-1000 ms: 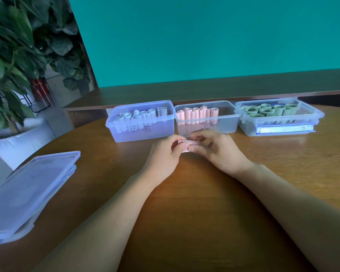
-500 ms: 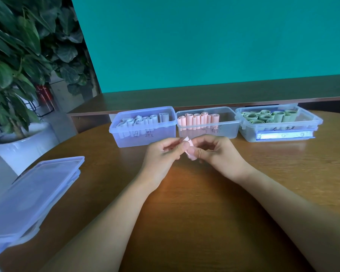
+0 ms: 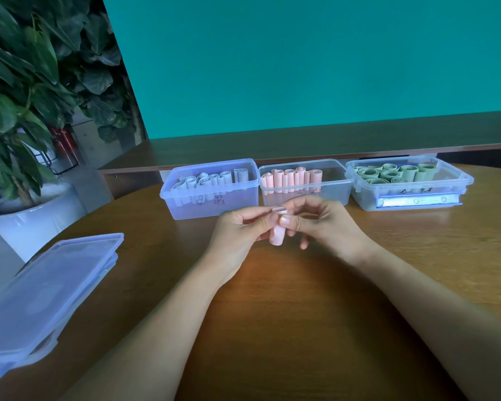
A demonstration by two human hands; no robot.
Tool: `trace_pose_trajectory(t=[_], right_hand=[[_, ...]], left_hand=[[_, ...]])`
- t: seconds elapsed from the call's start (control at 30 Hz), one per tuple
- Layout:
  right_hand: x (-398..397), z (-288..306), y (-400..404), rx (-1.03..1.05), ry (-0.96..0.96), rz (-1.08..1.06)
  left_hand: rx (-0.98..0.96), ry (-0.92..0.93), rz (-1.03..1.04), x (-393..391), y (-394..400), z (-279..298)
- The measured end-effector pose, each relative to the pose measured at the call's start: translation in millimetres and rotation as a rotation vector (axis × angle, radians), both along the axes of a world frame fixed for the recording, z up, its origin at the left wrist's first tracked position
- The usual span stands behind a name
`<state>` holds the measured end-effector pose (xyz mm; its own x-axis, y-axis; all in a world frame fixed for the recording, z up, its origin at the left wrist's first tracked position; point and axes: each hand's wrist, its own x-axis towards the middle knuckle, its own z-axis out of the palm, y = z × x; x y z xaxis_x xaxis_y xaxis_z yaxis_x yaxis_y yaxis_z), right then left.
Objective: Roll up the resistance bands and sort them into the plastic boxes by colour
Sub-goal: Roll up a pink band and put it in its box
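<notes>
Single head cam, looking forward and down from my head, sitting close over the table [image 3: 301, 328], facing the teal wall [image 3: 301, 68].

Teal wall [image 3: 301, 62] fills the far side, flat and evenly lit. Below it a dark wooden ledge [image 3: 315, 144] runs left to right. Near side: round wooden table [image 3: 287, 328], brown grain, soft glare at centre. Far left: big leafy plant [image 3: 26, 82] in a white pot [image 3: 32, 218], standing off the table's left edge. Behind the plant a grey wall [image 3: 96, 140] and a black wire rack [image 3: 58, 160] holding something red, blurred. Light is diffuse, no hard shadows.
</notes>
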<state>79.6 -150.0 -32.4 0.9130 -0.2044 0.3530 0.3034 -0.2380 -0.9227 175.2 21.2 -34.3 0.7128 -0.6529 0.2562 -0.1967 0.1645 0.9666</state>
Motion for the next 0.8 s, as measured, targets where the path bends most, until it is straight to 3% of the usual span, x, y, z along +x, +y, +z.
trace_pose_trajectory(t=[0.33,0.47,0.63,0.8], right_hand=[[-8,23,-16,0.193,0.185,0.171],[-9,45,-43,0.172,0.156,-0.002],[5,80,-97,-0.054,0.028,-0.343],[26,95,-133,-0.491,0.225,-0.559]], left_hand=[[-0.088,0.087,0.045,-1,-12,5],[-0.162,0.032,0.207,-10,-38,4],[0.009,-0.244,0.381,-5,-65,-6],[0.061,-0.363,0.414,8,-95,-8]])
